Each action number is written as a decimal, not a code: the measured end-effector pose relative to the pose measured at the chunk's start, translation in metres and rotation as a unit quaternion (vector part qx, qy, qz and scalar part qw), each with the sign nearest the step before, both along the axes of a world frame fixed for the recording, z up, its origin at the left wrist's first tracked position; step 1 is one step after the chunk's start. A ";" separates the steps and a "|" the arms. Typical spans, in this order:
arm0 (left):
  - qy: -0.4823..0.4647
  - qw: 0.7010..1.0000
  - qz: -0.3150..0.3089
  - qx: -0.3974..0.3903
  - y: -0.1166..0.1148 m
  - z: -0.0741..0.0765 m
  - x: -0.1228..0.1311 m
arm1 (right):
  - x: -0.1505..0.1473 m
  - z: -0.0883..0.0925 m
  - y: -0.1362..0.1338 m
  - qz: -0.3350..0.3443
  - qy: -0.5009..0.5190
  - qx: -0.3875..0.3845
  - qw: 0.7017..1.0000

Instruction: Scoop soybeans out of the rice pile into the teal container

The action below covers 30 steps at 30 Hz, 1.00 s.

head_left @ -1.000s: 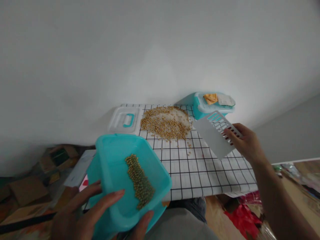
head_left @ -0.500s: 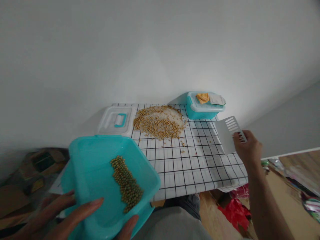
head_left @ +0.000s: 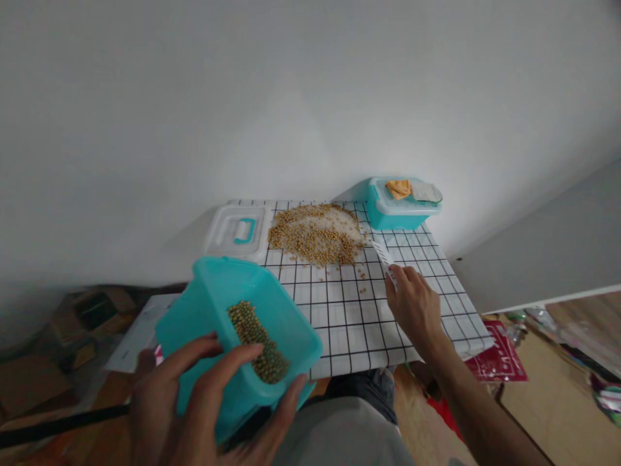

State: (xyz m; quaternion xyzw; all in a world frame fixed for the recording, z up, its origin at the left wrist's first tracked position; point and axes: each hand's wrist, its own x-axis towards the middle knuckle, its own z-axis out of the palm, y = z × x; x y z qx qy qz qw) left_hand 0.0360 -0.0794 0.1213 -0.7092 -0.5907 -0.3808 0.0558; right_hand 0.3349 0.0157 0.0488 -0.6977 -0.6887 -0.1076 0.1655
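Note:
My left hand [head_left: 201, 391] grips the rim of a turquoise plastic bin [head_left: 286, 304], tilted at the table's front left edge. A small heap of soybeans [head_left: 250, 323] lies inside it. My right hand [head_left: 416, 307] is closed round a white slotted plastic scraper [head_left: 382, 254], seen nearly edge-on, just right of the pile on the table. That pile mixes soybeans with white grains [head_left: 317, 234]. A few loose beans lie in front of it. Behind the bin rests a clear lid [head_left: 223, 233] with a turquoise handle.
At the back right stands a lidded turquoise box [head_left: 398, 221] with an orange cloth [head_left: 398, 188] and a pale cloth [head_left: 425, 191] on top. The table has a white gridded cover [head_left: 334, 323] and meets the wall. Boxes [head_left: 92, 317] and bags [head_left: 499, 353] sit on the floor beside it.
My right hand has swung left with the scraper, from the right edge to beside the pile, turning it edge-on. The bin in my left hand has shifted right and tilted more.

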 end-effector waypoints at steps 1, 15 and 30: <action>0.002 1.000 0.014 -0.009 0.001 -0.001 0.003 | -0.006 0.000 -0.003 0.006 0.004 -0.002 1.000; 0.077 0.993 -0.083 -0.041 0.026 -0.007 0.022 | -0.027 0.006 -0.021 -0.003 0.081 0.007 0.997; 0.105 0.942 -0.297 -0.114 0.069 0.014 0.015 | 0.011 0.012 -0.021 -0.052 0.106 0.013 0.993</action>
